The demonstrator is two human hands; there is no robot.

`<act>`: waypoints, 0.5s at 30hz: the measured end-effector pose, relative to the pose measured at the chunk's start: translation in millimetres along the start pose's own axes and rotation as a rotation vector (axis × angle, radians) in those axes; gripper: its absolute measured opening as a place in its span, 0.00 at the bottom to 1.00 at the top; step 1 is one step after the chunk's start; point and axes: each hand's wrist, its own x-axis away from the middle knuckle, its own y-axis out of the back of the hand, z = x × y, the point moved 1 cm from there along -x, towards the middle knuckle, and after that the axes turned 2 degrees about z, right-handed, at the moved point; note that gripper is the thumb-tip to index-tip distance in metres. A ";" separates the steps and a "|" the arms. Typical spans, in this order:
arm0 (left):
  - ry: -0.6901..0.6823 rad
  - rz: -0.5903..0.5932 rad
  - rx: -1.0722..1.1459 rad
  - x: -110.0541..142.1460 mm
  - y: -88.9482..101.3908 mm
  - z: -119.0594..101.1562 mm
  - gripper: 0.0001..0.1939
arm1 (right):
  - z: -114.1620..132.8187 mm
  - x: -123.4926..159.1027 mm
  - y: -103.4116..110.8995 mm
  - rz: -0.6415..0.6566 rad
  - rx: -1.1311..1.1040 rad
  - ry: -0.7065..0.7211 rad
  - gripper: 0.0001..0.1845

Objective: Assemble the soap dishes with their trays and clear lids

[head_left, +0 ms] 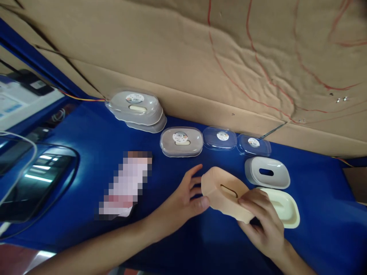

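While my right hand (265, 219) grasps one end of the peach shell (215, 181), digits over its top near the slot (229, 190) and others under the rim, my left hand (182, 200) spreads at the opposite end, thumb up against the near edge. Whether that left hand bears any of the hold, I cannot tell. The shell is up over the blue tabletop (190, 248), in front of the white slotted shell (278, 173) and just left of the pale yellow tray (292, 219).

I judge it light, thin-walled plastic: stiff, but with a little give if I squeeze the sides. Its smooth skin could slip under dry fingertips, and a hard pinch might mark or bend the rim. The two rounded ends look the best places to take hold, leaving the slot free.

Its long axis slants from upper left, by my left fingers, down to lower right, into my right palm. The slot follows that line; the slotted face tips upward, and the wavy rim's near edge faces me.
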 end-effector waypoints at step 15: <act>0.137 -0.185 0.295 -6.0 -2.5 8.0 0.20 | -43.9 -70.1 5.8 0.401 0.350 -0.133 0.33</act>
